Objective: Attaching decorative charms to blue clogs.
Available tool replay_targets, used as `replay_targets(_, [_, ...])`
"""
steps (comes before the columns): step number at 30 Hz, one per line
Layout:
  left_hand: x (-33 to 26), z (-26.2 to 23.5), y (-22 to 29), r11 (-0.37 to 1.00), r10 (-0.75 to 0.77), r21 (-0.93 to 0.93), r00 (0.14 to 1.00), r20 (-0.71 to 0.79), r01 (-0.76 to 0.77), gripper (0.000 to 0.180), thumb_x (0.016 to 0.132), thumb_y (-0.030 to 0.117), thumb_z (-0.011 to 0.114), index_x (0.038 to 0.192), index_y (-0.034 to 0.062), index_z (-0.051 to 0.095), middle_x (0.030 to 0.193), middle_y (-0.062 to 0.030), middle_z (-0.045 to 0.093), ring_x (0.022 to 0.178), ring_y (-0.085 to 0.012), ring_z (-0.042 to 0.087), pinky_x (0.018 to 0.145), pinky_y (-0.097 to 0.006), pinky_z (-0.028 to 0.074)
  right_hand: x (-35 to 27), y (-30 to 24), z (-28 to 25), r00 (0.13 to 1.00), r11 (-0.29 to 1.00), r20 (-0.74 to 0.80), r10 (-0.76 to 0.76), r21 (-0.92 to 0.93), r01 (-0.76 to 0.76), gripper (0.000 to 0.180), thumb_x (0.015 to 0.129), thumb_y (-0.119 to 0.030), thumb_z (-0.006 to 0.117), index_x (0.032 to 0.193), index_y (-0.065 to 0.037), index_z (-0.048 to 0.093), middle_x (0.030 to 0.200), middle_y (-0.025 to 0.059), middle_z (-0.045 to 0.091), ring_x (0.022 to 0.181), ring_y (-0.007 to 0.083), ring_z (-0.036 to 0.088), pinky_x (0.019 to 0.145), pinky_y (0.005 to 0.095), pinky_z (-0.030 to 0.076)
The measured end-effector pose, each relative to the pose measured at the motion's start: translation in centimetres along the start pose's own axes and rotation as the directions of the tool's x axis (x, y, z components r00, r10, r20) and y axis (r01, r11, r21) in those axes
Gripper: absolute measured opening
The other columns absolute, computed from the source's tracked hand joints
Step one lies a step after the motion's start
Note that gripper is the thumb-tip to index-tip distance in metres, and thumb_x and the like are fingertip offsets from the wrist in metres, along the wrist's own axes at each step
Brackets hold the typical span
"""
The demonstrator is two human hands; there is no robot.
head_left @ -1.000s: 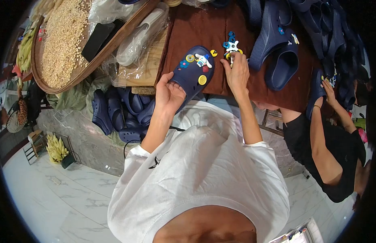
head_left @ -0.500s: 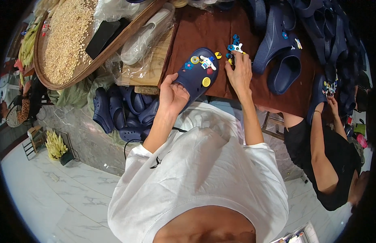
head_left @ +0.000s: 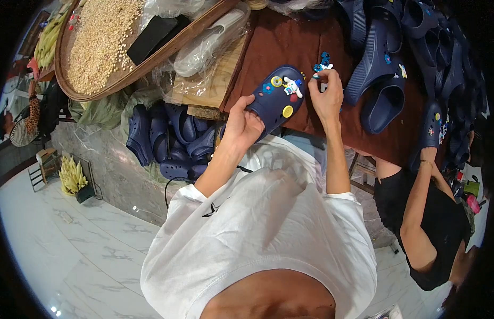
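My left hand (head_left: 243,125) is closed on a navy clog (head_left: 272,106), its thumb on the upper. The clog's toe tilts up and away from me. Set into its holes are a white character charm (head_left: 292,86), a yellow ring charm (head_left: 276,81), a blue flower, a red charm and a yellow button charm (head_left: 287,111). Just right of the toe, my right hand (head_left: 329,101) pinches a small shoe charm (head_left: 315,76) whose shape is mostly covered by fingertips. Loose blue and white charms (head_left: 324,61) lie on the brown cloth (head_left: 268,48) beyond that hand.
More navy clogs (head_left: 382,103) stand and pile up at the right, others (head_left: 175,135) at the lower left. A woven tray of kernels (head_left: 100,48) holds a black object. Bagged white clog (head_left: 209,45) lies beside it. A co-worker's arm (head_left: 417,196) reaches to a decorated clog at right.
My right hand has lifted from the loose charms and come toward the clog's toe, pinching a small charm. The view has shifted slightly. The co-worker's hands now hold a clog.
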State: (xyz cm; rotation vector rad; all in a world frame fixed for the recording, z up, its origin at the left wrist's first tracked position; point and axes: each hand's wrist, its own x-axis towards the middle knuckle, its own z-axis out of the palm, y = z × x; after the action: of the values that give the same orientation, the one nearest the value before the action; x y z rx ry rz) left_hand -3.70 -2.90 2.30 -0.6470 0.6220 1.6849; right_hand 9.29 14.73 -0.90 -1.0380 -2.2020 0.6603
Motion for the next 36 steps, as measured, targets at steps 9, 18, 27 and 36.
replay_targets(9, [0.9, -1.1, -0.3, 1.0, -0.026, 0.009, 0.996, 0.084, 0.025, 0.033, 0.094, 0.021, 0.05, 0.116, -0.0034, 0.051, 0.114, -0.0168, 0.061, 0.106, -0.0269, 0.062, 0.097, -0.044, 0.048, -1.3, -7.1, -0.2, 0.892, 0.871, 0.096, -0.442, 0.283, 0.401, 0.019, 0.072, -0.013, 0.071, 0.088, -0.008, 0.06, 0.088, 0.0074, 0.059, 0.083, 0.0263, 0.055, 0.072, 0.0375, 0.043])
replay_targets(18, [0.9, -0.6, -0.9, 0.999, 0.016, 0.03, 0.998, 0.066, -0.018, 0.027, 0.094, 0.02, 0.059, 0.114, 0.0022, 0.053, 0.107, -0.0103, 0.062, 0.1, -0.02, 0.063, 0.091, -0.035, 0.052, -1.7, -7.2, -0.2, 0.845, 0.879, 0.239, -0.477, 0.144, 0.455, 0.017, 0.077, -0.016, 0.069, 0.092, -0.01, 0.064, 0.098, 0.006, 0.057, 0.095, 0.0267, 0.053, 0.078, 0.0395, 0.041])
replay_targets(27, [1.4, -1.0, -1.5, 0.99, 0.077, 0.111, 0.995, 0.066, -0.084, 0.027, 0.093, 0.018, 0.062, 0.113, 0.0022, 0.055, 0.11, -0.0097, 0.061, 0.1, -0.0172, 0.062, 0.09, -0.032, 0.052, -2.0, -7.1, -0.6, 0.883, 0.9, 0.19, -0.429, 0.179, 0.398, 0.015, 0.077, -0.013, 0.069, 0.091, -0.009, 0.065, 0.097, 0.0054, 0.059, 0.094, 0.027, 0.055, 0.08, 0.0398, 0.043])
replay_targets(36, [0.5, 0.1, -1.9, 0.949, 0.175, 0.267, 0.985, 0.007, -0.17, 0.032, 0.087, 0.014, 0.069, 0.111, -0.003, 0.056, 0.109, -0.01, 0.062, 0.098, -0.0161, 0.063, 0.085, -0.028, 0.053, -2.1, -7.6, -1.1, 0.9, 0.919, 0.227, -0.371, 0.231, 0.321, 0.015, 0.077, -0.008, 0.067, 0.092, -0.007, 0.064, 0.099, 0.0078, 0.058, 0.096, 0.0287, 0.054, 0.084, 0.0398, 0.043])
